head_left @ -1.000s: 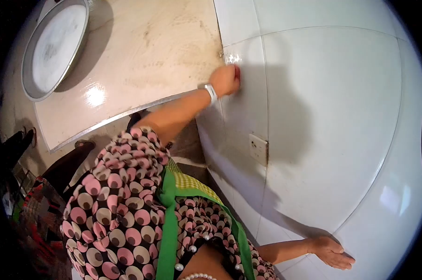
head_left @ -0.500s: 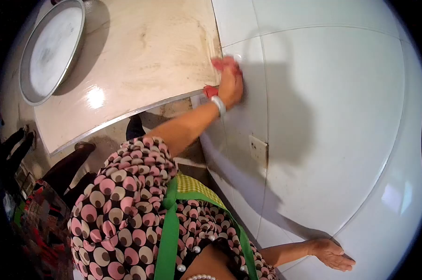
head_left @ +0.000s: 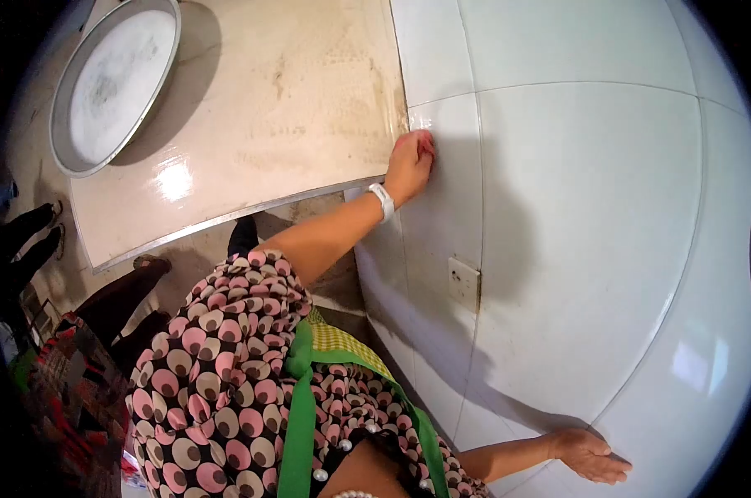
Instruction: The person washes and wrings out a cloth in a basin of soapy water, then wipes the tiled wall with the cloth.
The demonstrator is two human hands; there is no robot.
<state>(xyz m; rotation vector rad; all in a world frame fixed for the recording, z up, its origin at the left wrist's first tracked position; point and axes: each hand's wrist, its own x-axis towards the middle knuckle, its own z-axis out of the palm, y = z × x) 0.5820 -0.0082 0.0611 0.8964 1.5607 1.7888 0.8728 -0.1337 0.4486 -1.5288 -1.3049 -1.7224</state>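
Observation:
My left hand (head_left: 410, 168), with a white band at the wrist, is closed on a red cloth (head_left: 426, 141). It presses the cloth against the white tiled wall (head_left: 591, 207), beside the corner of the beige tabletop (head_left: 301, 108). Most of the cloth is hidden under my fingers. Low on the right, my right hand (head_left: 591, 455) is open, its fingers stretched out and holding nothing. It lies by the white tiles, where its shadow meets it, and appears to lean on them.
A round metal basin (head_left: 114, 83) with whitish, foamy-looking contents stands at the table's far left. A wall socket (head_left: 464, 284) sits below my left hand. Another person's legs (head_left: 118, 303) and patterned clothing (head_left: 73, 394) show at the left, past the table's metal edge (head_left: 226, 214).
The red cloth, spread and blurred at the table corner before, is now bunched under my left hand on the wall. The view has shifted slightly. My right hand stays in place.

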